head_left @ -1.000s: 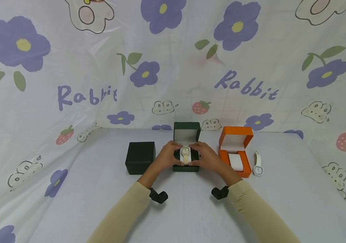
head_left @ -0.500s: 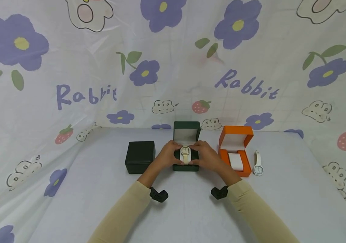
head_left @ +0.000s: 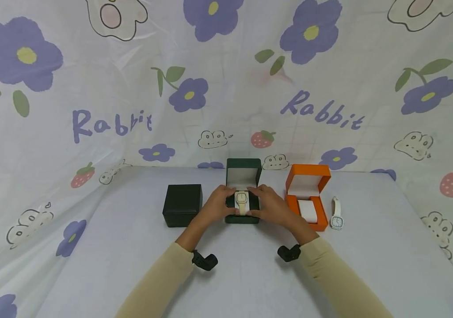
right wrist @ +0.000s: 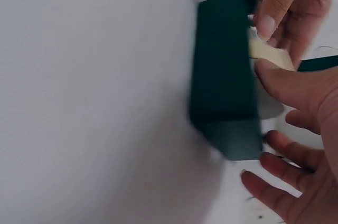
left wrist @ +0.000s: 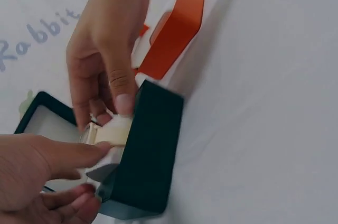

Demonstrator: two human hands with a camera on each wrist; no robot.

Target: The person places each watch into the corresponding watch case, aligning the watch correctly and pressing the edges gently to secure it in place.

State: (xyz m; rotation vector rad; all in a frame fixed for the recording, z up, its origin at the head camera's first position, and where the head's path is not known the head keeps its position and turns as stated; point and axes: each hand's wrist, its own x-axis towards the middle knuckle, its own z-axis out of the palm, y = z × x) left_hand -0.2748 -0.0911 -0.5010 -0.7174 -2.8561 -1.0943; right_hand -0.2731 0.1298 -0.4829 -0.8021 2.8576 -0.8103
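Gripping a cream watch [head_left: 241,198] on its white cushion [head_left: 247,208] from either side, a person's left hand [head_left: 217,206] and right hand [head_left: 271,206] meet inside an open green box [head_left: 244,164] in the head view. A closed dark box [head_left: 183,205] sits to the left; an open orange box [head_left: 308,170] and a second watch [head_left: 336,221] lie to the right. From the left wrist, the left thumb lies against the pale strap [left wrist: 113,135], the right thumb near it. From the right wrist, the right thumb touches beside the strap, its lower fingers spread by the green box's end.
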